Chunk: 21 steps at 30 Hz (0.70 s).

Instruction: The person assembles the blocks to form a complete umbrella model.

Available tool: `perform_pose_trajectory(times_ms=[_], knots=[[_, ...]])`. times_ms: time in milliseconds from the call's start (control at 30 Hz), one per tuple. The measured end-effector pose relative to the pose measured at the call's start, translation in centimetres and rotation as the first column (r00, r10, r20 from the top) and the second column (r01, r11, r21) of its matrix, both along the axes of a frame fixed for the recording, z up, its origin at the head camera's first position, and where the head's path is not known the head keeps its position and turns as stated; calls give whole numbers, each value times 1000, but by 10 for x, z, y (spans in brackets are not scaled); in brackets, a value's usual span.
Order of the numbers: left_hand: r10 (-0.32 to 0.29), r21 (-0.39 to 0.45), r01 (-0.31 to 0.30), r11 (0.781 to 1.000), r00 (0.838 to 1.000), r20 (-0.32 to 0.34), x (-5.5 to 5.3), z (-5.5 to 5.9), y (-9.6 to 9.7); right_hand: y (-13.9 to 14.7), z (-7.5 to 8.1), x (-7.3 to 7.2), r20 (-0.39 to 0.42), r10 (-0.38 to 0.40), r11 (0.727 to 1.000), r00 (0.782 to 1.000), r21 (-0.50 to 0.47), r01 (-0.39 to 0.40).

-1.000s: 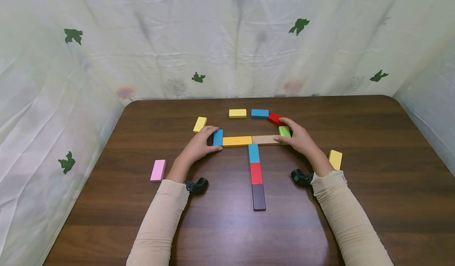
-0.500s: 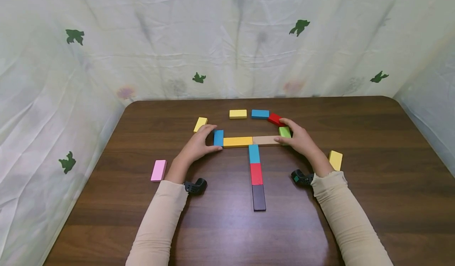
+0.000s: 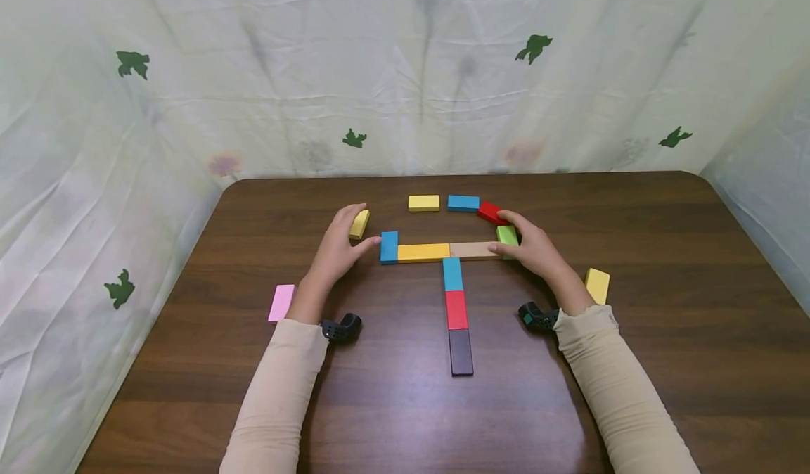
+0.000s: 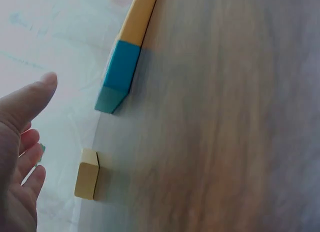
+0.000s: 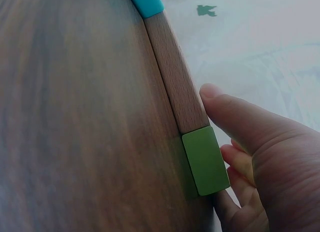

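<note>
My left hand [image 3: 335, 249] is beside a small yellow block [image 3: 360, 225], its fingers on the block's left and its thumb stretched toward a blue block [image 3: 389, 247]. In the left wrist view the yellow block [image 4: 87, 177] stands apart from the relaxed fingers. My right hand [image 3: 531, 247] spans a green block [image 3: 505, 233], index finger by its far end and thumb across its near part. The thumb tip reaches the plain wooden block [image 5: 175, 75]. An orange-yellow block [image 3: 422, 252] joins the blue and wooden ones in a row.
Teal [image 3: 452, 274], red [image 3: 455, 310] and dark [image 3: 461, 352] blocks run from the row toward me. Behind lie yellow [image 3: 423, 203], blue [image 3: 463, 203] and red [image 3: 490, 212] blocks. A pink block [image 3: 281, 302] lies left, another yellow block [image 3: 598, 285] right, on a brown table [image 3: 683, 361].
My left hand has left the blue block and moved left and away from me, to the small yellow block, which has turned slightly. The right hand has stayed at the green block.
</note>
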State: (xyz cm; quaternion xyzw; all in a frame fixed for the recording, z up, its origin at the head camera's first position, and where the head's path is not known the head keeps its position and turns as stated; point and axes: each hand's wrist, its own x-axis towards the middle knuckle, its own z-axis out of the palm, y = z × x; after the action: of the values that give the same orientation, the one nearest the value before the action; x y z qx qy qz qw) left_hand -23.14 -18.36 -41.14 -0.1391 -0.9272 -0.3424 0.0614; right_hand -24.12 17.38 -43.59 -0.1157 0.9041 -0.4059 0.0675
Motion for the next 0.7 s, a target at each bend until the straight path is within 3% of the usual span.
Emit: perform_pose_trajectory(times_ms=[367,700], knots=[[123,10,-123,992,992,20,-11,-8,-7,-1,1,0,2,-2,1000,1000,1,2],[199,-35,-197,980,975,94,-12,-12,-9,0,0,0,-5,8,1000,1000,-8,-8]])
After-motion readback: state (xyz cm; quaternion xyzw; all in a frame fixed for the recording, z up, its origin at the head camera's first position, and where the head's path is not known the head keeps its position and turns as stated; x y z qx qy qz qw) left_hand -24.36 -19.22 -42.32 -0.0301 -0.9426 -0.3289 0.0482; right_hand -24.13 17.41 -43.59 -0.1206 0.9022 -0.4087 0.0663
